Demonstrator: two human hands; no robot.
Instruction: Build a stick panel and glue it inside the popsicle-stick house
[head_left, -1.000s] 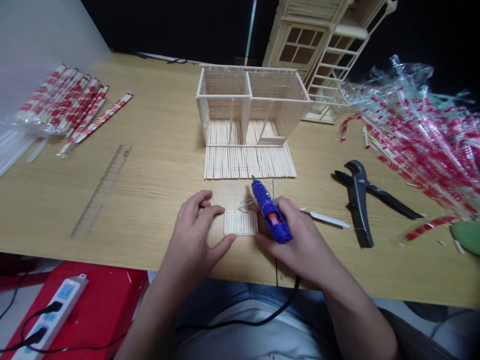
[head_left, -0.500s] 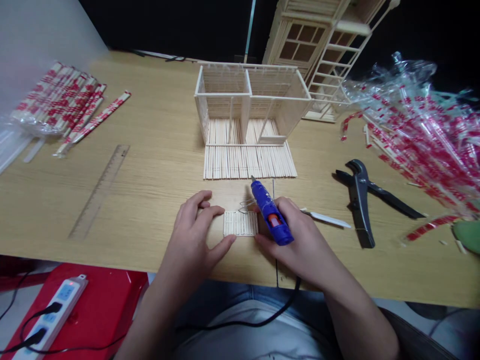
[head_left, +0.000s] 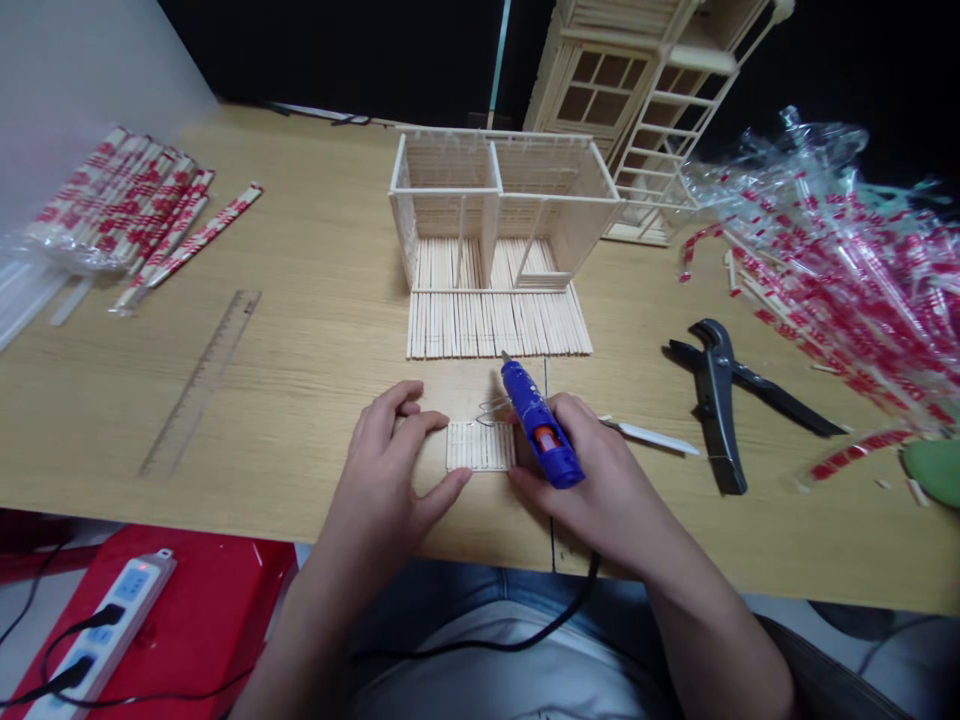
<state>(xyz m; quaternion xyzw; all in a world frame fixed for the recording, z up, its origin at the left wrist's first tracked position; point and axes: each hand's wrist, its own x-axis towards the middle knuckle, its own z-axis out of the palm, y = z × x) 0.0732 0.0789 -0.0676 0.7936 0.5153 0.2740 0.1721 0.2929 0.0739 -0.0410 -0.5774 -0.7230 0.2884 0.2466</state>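
Small stick panel point(head_left: 481, 448) lies flat on the bench point(head_left: 315, 330), sticks running away from the person. It's the landmark here.

Left hand point(head_left: 386, 460): thumb on the panel's near edge, index at its far left corner, light two-point hold. Right hand point(head_left: 600, 485): closed round the blue glue gun point(head_left: 534, 415), thumb at the panel's near right corner; the other contacts there are hidden by the gun. Hands apart, one either side of the panel.

Gun nozzle points away, beyond the panel, towards the larger stick model point(head_left: 500, 325) on its far side. Wire stand point(head_left: 491, 407) sits by the panel's far edge; can't tell if it overlaps. Cutters point(head_left: 718, 410) well right of the panel, ruler point(head_left: 199, 385) well left. Gun cord point(head_left: 555, 622) drops on the near side.

Handling notes, my judgement: square the panel with light, even pressure on the edges; too much squeeze could bow or pop thin sticks. Keep nozzle off the fingers and the model floor. Any glue: small bead, right on the joint, hold until set. Keep cord slack so it doesn't drag the gun.
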